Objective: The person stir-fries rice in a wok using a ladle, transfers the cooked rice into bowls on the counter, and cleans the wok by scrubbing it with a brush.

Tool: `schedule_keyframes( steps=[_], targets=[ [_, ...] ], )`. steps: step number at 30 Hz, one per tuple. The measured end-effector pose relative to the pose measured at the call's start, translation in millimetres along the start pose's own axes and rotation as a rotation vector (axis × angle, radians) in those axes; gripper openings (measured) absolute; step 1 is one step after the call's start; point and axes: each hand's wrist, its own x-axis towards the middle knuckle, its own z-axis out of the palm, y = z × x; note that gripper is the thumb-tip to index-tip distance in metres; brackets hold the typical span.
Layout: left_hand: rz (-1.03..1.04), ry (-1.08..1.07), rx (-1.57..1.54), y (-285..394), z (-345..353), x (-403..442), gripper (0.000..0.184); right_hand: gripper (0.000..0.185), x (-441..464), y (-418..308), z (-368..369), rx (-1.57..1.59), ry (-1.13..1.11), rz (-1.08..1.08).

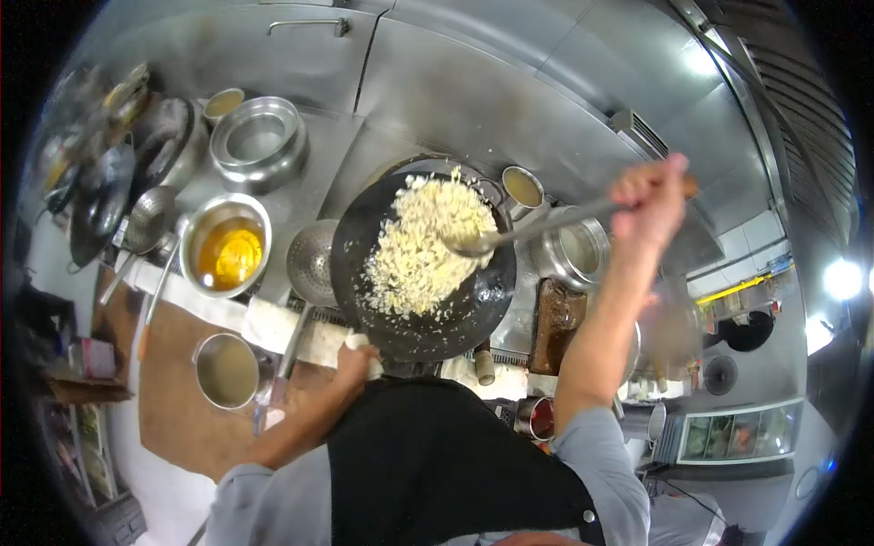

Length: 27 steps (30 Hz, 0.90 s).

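In front of me a black wok (492,300) holds a mound of pale fried rice (423,246) with yellowish bits in it. Some grains look airborne near the top. My right hand (649,196) is raised at the right, closed around the handle of a long metal ladle (555,221) with a wooden end. The ladle's head rests in or against the rice on its right side. Down at the wok's lower left, my left hand (350,371) grips the near rim through a white cloth (362,349); the fingers are partly hidden.
Left of the wok lie a perforated skimmer (311,264) and a bowl of golden oil (229,253). A pot of cloudy liquid (228,370) stands nearer. Metal pots (575,250) and a brown tray (557,318) sit to the right. A steel wall (464,82) rises behind.
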Motion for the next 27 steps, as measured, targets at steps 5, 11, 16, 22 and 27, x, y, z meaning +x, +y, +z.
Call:
schedule_keyframes(
  steps=[5, 11, 16, 22, 27],
  targets=[
    [-0.018, 0.087, 0.028, 81.6, 96.5, 37.1, 0.02, 0.04, -35.5, 120.9, 4.8, -0.258, 0.287, -0.073],
    [0.029, -0.047, 0.112, 2.2, 7.4, 21.2, 0.02, 0.038, 36.7, 99.2, -8.6, -0.26, 0.299, -0.053],
    [0.086, -0.011, -0.006, 60.9, 59.2, -11.6, 0.027, 0.046, -33.7, 15.4, -5.8, -0.14, 0.122, -0.139],
    [0.098, -0.035, 0.066, 43.9, 76.5, 66.2, 0.022, 0.038, -23.7, 174.8, -0.8, -0.33, 0.105, -0.074],
    [0.008, -0.021, 0.045, 25.0, 19.5, 6.8, 0.031, 0.045, -2.2, 39.4, -15.8, -0.167, 0.174, -0.066]
  ],
)
